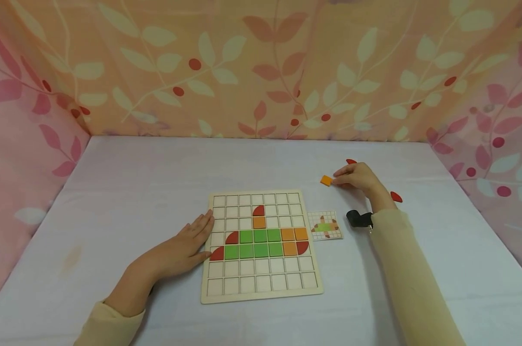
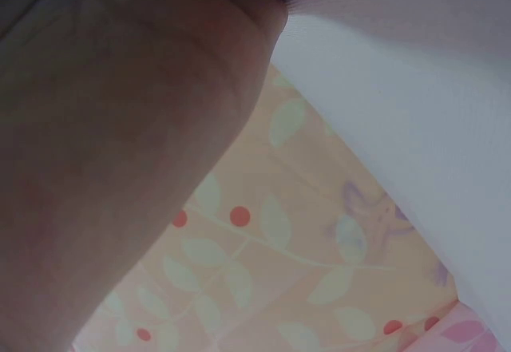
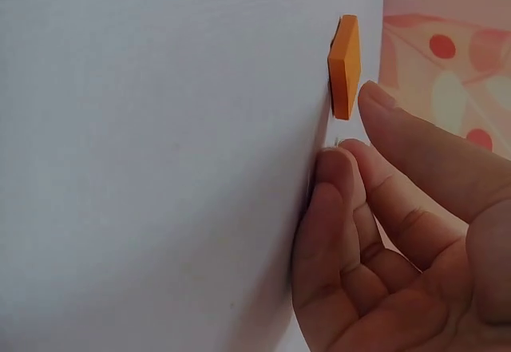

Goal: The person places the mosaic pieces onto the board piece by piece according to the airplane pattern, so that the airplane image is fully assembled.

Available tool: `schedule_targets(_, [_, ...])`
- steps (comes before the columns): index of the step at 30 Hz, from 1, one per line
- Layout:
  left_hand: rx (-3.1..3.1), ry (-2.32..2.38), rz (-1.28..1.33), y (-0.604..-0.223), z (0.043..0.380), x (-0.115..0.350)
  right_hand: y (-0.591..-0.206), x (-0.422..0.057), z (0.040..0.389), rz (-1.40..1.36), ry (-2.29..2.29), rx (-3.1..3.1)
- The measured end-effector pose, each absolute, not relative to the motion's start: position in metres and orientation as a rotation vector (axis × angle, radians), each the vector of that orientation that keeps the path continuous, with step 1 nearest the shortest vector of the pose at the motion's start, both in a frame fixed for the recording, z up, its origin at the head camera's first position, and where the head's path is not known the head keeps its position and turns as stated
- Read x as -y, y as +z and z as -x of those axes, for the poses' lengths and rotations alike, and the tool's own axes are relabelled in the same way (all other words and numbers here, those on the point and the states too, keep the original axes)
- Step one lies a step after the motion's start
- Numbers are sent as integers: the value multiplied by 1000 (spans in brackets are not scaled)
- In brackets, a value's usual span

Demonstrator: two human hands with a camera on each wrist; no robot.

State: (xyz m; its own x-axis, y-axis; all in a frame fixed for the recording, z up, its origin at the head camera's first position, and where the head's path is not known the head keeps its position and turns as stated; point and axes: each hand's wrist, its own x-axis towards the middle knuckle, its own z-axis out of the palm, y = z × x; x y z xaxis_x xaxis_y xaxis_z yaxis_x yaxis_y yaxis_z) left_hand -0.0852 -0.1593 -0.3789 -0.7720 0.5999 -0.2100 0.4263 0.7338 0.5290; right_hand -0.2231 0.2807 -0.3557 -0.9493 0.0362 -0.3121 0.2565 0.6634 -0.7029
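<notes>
A wooden grid board (image 1: 261,283) lies on the table, with red, orange and green tiles set in its middle rows. My left hand (image 1: 187,247) rests at the board's left edge, fingers extended and touching it; in the left wrist view that hand (image 2: 120,128) is dark and its fingertips are hidden. Over the right side, my right hand (image 1: 357,178) reaches toward a loose orange square tile (image 1: 326,180). From the right wrist view, the orange tile (image 3: 345,69) lies just beyond the thumb and loosely bent fingers (image 3: 323,216), with a gap between.
Beside the board's right edge lies a small pattern card (image 1: 325,225). One red rounded tile (image 1: 351,161) sits behind the right hand, another red tile (image 1: 396,197) right of its wrist. A black device (image 1: 359,218) is at the right wrist. Floral cloth walls (image 1: 261,72) bound the table.
</notes>
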Motion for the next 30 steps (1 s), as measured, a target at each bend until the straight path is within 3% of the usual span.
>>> schedule_targets(30, [-2567, 651, -768, -377, 85, 158, -361, -273, 225, -130, -1108, -2654])
